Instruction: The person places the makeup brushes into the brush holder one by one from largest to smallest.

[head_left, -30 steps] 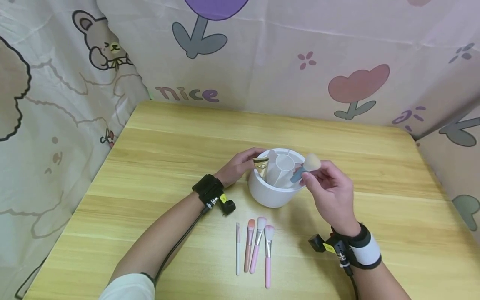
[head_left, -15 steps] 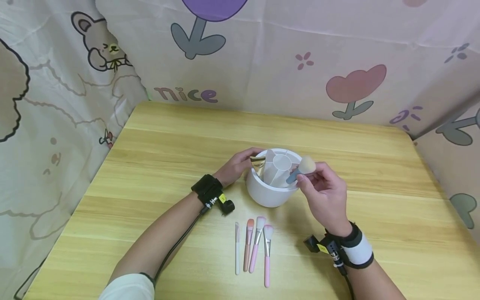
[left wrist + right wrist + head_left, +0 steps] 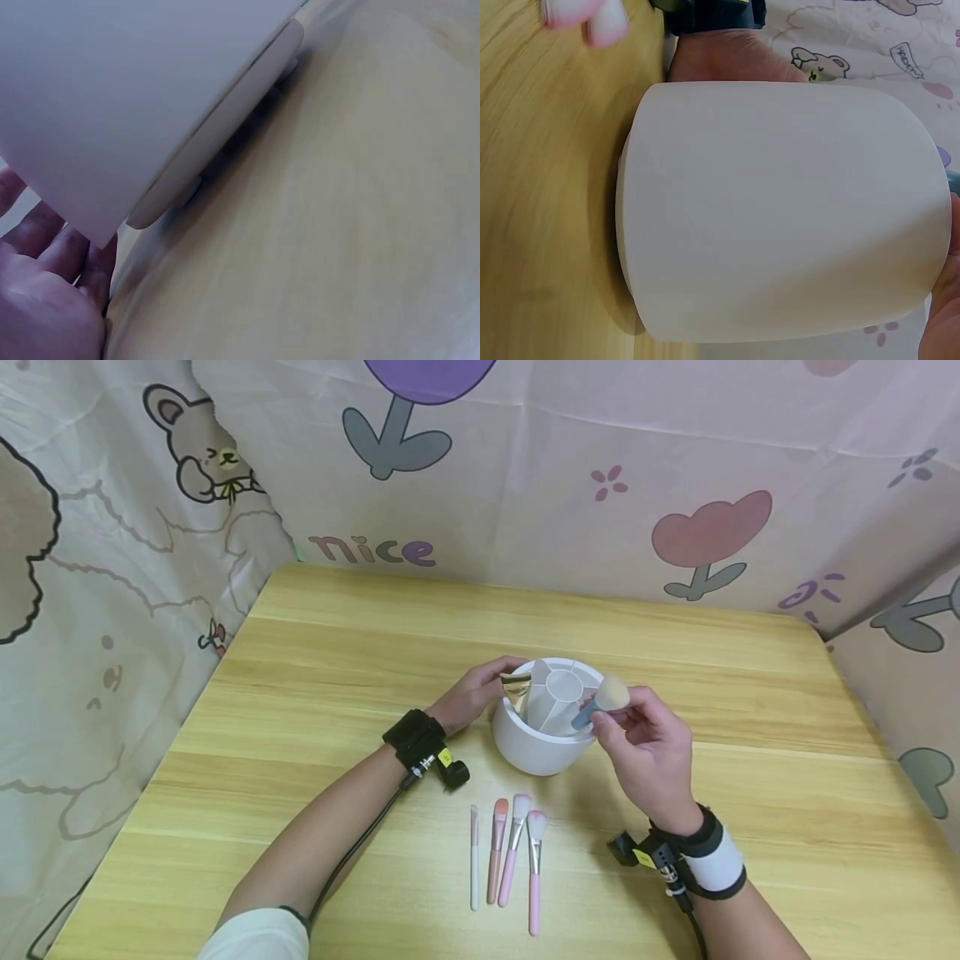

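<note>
A white round holder (image 3: 540,753) with inner compartments stands on the wooden table. My left hand (image 3: 474,695) holds its left side, the fingers reaching round behind the wall; the left wrist view shows several fingers (image 3: 64,251) against the white surface. At the holder's right rim my right hand (image 3: 654,752) pinches a makeup brush (image 3: 613,692) between thumb and fingers. Its cream bristle head points up and its blue handle slants down into a right-hand compartment, where the lower end is hidden. A gold-coloured item (image 3: 516,692), kind unclear, stands in the left compartment.
In front of the holder lie a thin white brush (image 3: 474,860), a brush with an orange head (image 3: 498,852), and two pink brushes, one a pink-handled brush (image 3: 534,877) at the right. A printed cloth (image 3: 525,510) hangs behind the table (image 3: 360,635).
My right hand and the brush have moved slightly left, toward the holder, mostly in the first half second. My left hand stays at the holder, and the loose brushes lie as before.
</note>
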`<state>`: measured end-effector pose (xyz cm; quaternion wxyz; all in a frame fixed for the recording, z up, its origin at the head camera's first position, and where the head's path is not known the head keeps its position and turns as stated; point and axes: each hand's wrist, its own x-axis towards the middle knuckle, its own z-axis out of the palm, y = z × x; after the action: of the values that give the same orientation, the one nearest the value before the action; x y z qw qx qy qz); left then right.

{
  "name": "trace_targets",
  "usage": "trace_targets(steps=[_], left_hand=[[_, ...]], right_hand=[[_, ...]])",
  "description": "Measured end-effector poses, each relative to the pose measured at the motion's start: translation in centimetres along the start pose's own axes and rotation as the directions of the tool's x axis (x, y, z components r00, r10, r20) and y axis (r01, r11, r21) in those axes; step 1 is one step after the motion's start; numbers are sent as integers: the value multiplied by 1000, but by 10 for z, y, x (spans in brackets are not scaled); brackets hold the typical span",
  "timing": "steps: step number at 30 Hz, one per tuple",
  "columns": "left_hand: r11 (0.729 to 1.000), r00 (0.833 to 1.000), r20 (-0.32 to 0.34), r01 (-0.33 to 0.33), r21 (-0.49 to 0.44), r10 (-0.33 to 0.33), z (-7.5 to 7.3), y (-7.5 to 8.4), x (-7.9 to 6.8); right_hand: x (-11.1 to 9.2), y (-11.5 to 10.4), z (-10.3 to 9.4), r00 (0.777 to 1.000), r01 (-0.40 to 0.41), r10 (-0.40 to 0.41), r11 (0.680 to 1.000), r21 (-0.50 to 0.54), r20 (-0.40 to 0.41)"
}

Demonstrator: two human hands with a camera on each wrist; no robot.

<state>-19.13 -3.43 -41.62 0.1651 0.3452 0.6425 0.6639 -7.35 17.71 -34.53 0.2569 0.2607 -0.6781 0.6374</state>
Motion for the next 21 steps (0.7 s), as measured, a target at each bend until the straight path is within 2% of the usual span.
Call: trace_targets(steps=[21], left_hand=[[1000, 1000, -20, 13, 12, -13, 0, 1, 0]], right_hand=[[1, 1, 1, 999, 34, -34, 999, -38, 10]])
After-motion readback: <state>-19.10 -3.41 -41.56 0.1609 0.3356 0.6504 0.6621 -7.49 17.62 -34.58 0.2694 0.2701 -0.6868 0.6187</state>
